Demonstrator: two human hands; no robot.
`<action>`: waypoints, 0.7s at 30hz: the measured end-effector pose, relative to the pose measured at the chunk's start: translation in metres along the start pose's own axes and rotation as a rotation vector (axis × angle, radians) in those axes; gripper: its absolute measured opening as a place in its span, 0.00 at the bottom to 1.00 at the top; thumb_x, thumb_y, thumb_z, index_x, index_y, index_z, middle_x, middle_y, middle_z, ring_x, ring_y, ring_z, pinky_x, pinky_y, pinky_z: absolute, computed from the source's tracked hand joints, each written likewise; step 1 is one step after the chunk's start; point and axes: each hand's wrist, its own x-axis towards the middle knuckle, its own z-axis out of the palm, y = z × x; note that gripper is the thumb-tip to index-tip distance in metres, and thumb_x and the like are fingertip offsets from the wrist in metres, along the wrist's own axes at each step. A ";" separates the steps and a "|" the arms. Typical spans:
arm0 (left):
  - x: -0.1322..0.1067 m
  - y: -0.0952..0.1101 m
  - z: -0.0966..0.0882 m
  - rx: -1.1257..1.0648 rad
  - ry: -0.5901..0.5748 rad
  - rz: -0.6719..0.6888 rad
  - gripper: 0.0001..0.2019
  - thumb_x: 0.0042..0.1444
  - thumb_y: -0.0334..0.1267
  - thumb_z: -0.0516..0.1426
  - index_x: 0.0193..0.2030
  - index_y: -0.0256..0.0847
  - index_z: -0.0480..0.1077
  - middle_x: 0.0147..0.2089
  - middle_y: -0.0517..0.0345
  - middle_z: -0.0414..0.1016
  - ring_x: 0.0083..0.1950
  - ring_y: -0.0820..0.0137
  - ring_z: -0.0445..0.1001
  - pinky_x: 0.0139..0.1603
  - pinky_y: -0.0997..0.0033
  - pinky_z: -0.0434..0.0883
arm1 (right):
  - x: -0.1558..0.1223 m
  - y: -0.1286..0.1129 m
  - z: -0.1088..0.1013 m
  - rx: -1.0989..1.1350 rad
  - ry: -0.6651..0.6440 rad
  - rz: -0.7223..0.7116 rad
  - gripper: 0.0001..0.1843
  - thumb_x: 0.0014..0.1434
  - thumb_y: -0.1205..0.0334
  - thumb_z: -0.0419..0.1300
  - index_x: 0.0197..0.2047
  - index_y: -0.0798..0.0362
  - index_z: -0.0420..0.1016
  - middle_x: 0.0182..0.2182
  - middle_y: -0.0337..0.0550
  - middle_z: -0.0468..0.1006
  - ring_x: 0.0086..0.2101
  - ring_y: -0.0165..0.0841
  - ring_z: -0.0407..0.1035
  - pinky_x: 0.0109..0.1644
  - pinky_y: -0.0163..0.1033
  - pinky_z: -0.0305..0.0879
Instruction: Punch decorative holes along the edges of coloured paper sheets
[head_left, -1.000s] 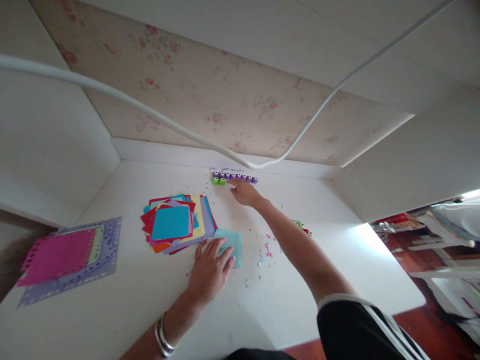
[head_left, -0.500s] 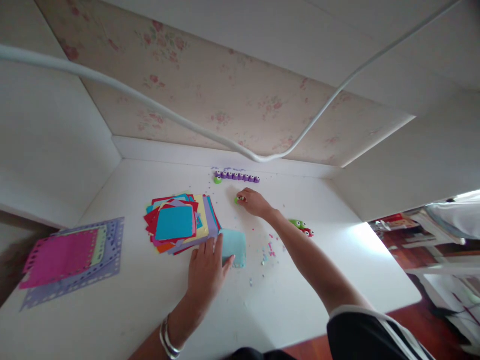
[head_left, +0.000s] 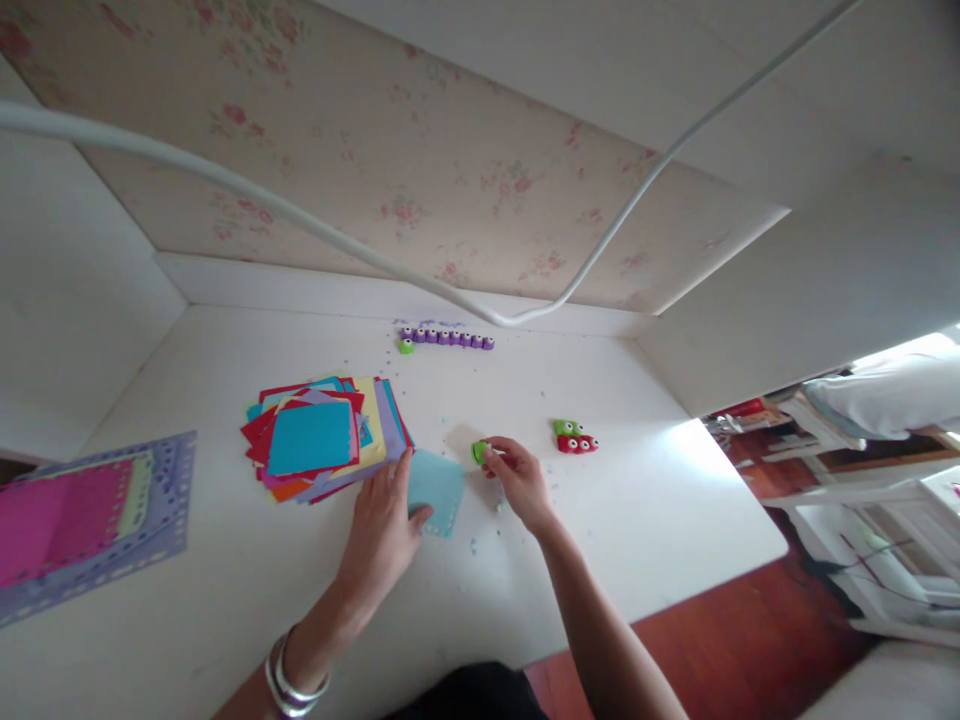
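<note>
In the head view my left hand [head_left: 382,525] lies on a light blue square of paper [head_left: 436,490], fingers stretched out and thumb apart. Small cut-outs run along that sheet's lower edge. My right hand [head_left: 517,482] pinches a small green craft punch [head_left: 480,453] just beyond the paper's right corner. Left of the blue sheet, close to my left fingertips, is a messy stack of coloured paper squares [head_left: 311,440]. Tiny punched bits [head_left: 500,505] are scattered below my right hand.
A row of purple craft punches [head_left: 448,338] stands at the back, with one green punch [head_left: 406,346] before it. Green and red punches [head_left: 576,440] cluster on the right. Punched purple and pink sheets [head_left: 161,510] lie at far left. A white cable [head_left: 360,255] hangs across the front.
My right hand has come back toward me with the green punch, close to the blue paper. My left hand stays on the sheet. The camera view has shifted to the right.
</note>
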 end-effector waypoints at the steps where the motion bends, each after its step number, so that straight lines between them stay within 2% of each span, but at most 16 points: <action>1: 0.001 -0.002 0.001 -0.006 -0.009 -0.017 0.36 0.53 0.35 0.60 0.67 0.38 0.50 0.54 0.42 0.68 0.55 0.52 0.68 0.56 0.50 0.66 | -0.003 0.003 0.005 0.021 0.011 0.001 0.20 0.58 0.47 0.58 0.46 0.52 0.74 0.29 0.43 0.79 0.30 0.33 0.73 0.35 0.38 0.70; 5: 0.005 -0.008 0.001 0.006 -0.055 -0.113 0.34 0.48 0.37 0.63 0.62 0.33 0.59 0.47 0.45 0.68 0.50 0.54 0.69 0.54 0.52 0.68 | -0.009 0.013 0.016 -0.040 0.052 -0.035 0.19 0.57 0.48 0.60 0.44 0.52 0.77 0.24 0.40 0.75 0.26 0.32 0.69 0.29 0.35 0.65; 10: 0.007 -0.009 -0.003 -0.043 -0.066 -0.100 0.29 0.46 0.36 0.65 0.57 0.37 0.67 0.48 0.47 0.66 0.50 0.58 0.68 0.56 0.57 0.67 | -0.010 0.014 0.019 -0.091 0.066 -0.092 0.16 0.57 0.49 0.60 0.43 0.51 0.78 0.22 0.38 0.73 0.24 0.30 0.66 0.27 0.33 0.60; 13: 0.007 -0.007 -0.004 -0.052 -0.037 -0.063 0.28 0.46 0.34 0.64 0.56 0.40 0.67 0.52 0.47 0.66 0.54 0.57 0.67 0.58 0.55 0.66 | -0.012 0.010 0.021 -0.119 0.075 -0.117 0.16 0.58 0.50 0.60 0.42 0.51 0.78 0.22 0.38 0.74 0.24 0.30 0.65 0.27 0.33 0.60; 17: 0.005 -0.003 -0.004 -0.080 -0.067 0.027 0.29 0.49 0.30 0.61 0.59 0.44 0.62 0.55 0.50 0.70 0.56 0.57 0.68 0.58 0.53 0.65 | -0.013 0.007 0.022 -0.110 0.103 -0.118 0.15 0.58 0.50 0.60 0.42 0.51 0.78 0.22 0.38 0.74 0.24 0.30 0.65 0.28 0.34 0.60; 21: 0.004 0.001 -0.004 -0.077 -0.064 -0.014 0.28 0.51 0.29 0.59 0.60 0.44 0.62 0.55 0.48 0.69 0.57 0.55 0.68 0.54 0.53 0.67 | -0.013 0.008 0.021 -0.051 0.106 -0.100 0.16 0.58 0.50 0.60 0.42 0.51 0.78 0.20 0.37 0.72 0.23 0.29 0.65 0.26 0.33 0.59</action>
